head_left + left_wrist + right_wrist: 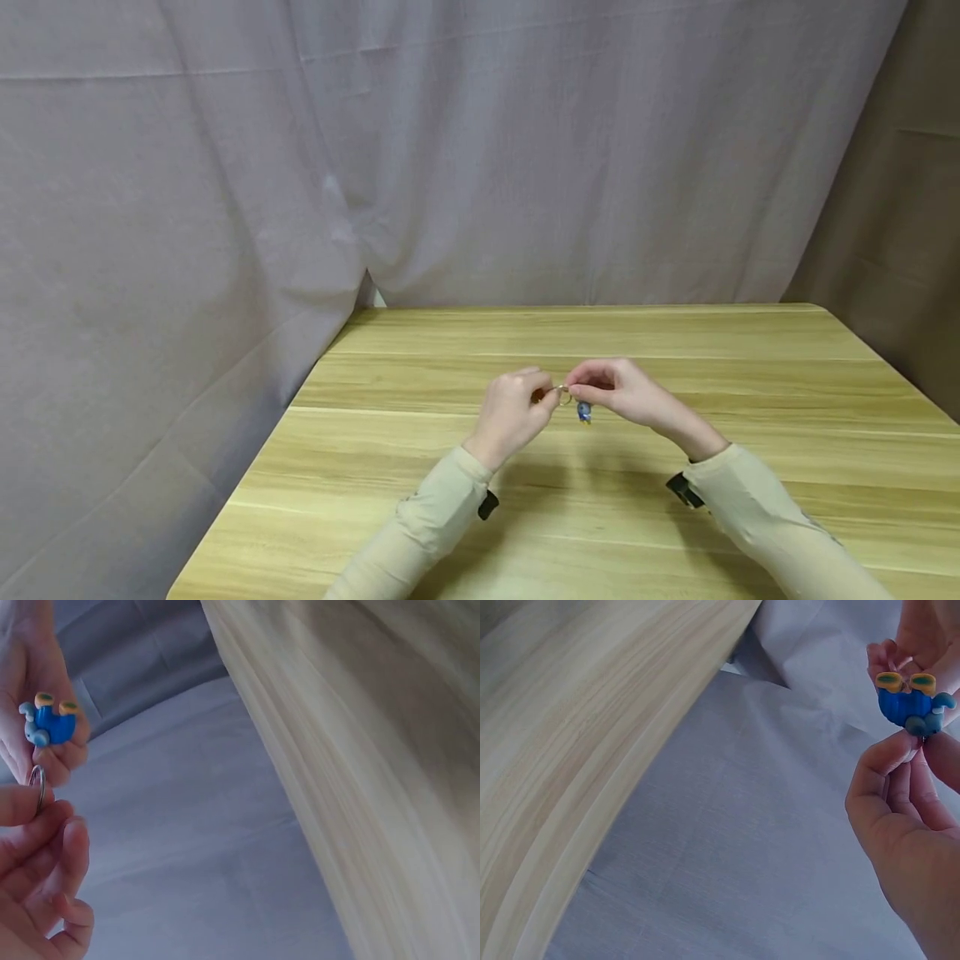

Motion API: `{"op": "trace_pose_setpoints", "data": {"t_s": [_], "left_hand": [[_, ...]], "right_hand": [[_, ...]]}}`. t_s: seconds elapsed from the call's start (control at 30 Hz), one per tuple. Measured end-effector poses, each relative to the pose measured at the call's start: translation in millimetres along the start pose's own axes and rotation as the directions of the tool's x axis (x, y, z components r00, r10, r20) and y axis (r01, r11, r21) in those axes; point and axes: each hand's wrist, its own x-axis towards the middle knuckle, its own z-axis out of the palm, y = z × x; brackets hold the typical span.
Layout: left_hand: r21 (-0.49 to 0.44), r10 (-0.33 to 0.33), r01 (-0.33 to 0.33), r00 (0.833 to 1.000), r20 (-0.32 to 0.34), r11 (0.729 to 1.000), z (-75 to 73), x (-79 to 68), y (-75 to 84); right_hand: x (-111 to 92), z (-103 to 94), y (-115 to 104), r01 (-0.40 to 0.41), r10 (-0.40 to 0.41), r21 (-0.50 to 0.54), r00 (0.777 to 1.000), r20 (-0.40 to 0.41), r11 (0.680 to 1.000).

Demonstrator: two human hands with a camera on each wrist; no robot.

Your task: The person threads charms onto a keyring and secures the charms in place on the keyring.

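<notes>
"What's closest to you?"
"Your pale sleeves (431,510), on the near side of the ring (42,787)."
"And your hands?"
"Your left hand (513,412) pinches the ring. Your right hand (630,396), right of the ring, pinches the blue toy (904,706) by its head end. I can't tell if those fingers touch the ring too."
"Where's the blue toy?"
"Just right of the ring. The wooden table (360,467) is under the ring, and gray cloth (480,167) hangs far behind it."
</notes>
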Motion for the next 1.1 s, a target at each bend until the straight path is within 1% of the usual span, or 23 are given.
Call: {"op": "trace_pose_setpoints", "data": {"t_s": [0.07, 0.13, 0.17, 0.23, 0.3, 0.37, 0.43, 0.5, 0.53, 0.6, 0.7, 0.8, 0.93, 1.0, 1.03, 1.1], "left_hand": [[-0.05, -0.065, 0.065, 0.998, 0.019, 0.997, -0.2, -0.1, 1.3], [-0.085, -0.119, 0.123, 0.992, 0.044, 0.989, -1.0, 0.2, 2.4], [-0.087, -0.139, 0.144, 0.989, 0.058, 0.986, -1.5, 0.5, 2.5], [-0.055, -0.142, 0.147, 0.987, 0.08, 0.988, -2.5, 1.1, 2.2], [0.004, -0.107, 0.107, 0.99, 0.088, 0.994, -3.0, 1.3, 1.1], [0.075, -0.044, 0.038, 0.995, 0.087, 0.996, -2.9, 0.9, -0.3], [0.132, 0.022, -0.034, 0.996, 0.088, 0.991, -2.5, -0.2, -1.4], [0.169, 0.076, -0.092, 0.993, 0.095, 0.981, -1.7, -1.5, -2.1], [0.179, 0.094, -0.11, 0.991, 0.098, 0.978, -1.3, -2.2, -2.1], [0.187, 0.103, -0.122, 0.989, 0.106, 0.975, -0.5, -3.6, -1.9], [0.188, 0.072, -0.091, 0.992, 0.106, 0.978, 1.1, -5.1, -1.3], [0.177, -0.005, -0.015, 0.994, 0.113, 0.984, 1.7, -5.8, 0.3], [0.155, -0.105, 0.084, 0.986, 0.133, 0.984, 0.9, -5.0, 2.0], [0.153, -0.114, 0.094, 0.985, 0.131, 0.984, 0.8, -4.5, 1.7], [0.151, -0.106, 0.086, 0.986, 0.127, 0.985, 0.9, -4.5, 1.3], [0.156, -0.066, 0.048, 0.991, 0.114, 0.987, 1.6, -5.2, -0.5]], "right_hand": [[0.1, 0.0, -0.2, 0.001, -0.001, -0.002, 1.0, 0.0, 1.0], [0.6, 0.1, -0.1, 0.002, -0.002, -0.003, 1.0, 0.001, 1.0], [0.9, 0.2, -0.1, 0.006, -0.006, -0.004, 1.0, 0.0, 1.0], [1.7, 0.6, 0.2, 0.015, -0.015, -0.018, 1.0, 0.0, 1.0], [2.4, 0.9, 0.5, 0.023, -0.023, -0.039, 1.0, 0.001, 0.999], [3.1, 1.4, 1.1, 0.039, -0.039, -0.066, 0.999, 0.005, 0.997], [3.8, 2.0, 1.8, 0.044, -0.043, -0.089, 0.999, 0.012, 0.995], [4.6, 2.6, 2.8, 0.058, -0.056, -0.102, 0.998, 0.017, 0.993], [5.0, 3.1, 3.1, 0.06, -0.059, -0.106, 0.998, 0.018, 0.993], [5.4, 4.0, 3.9, 0.062, -0.061, -0.102, 0.998, 0.015, 0.993], [6.0, 5.8, 5.1, 0.073, -0.072, -0.09, 0.997, 0.01, 0.993], [6.3, 7.3, 5.8, 0.084, -0.084, -0.073, 0.996, 0.005, 0.994], [6.0, 7.5, 4.6, 0.104, -0.104, -0.064, 0.995, -0.006, 0.993], [5.6, 6.8, 3.2, 0.098, -0.099, -0.066, 0.995, -0.012, 0.993], [5.2, 6.2, 2.8, 0.092, -0.093, -0.069, 0.996, -0.014, 0.993], [5.2, 5.4, 2.9, 0.084, -0.085, -0.077, 0.996, -0.01, 0.993]]}}
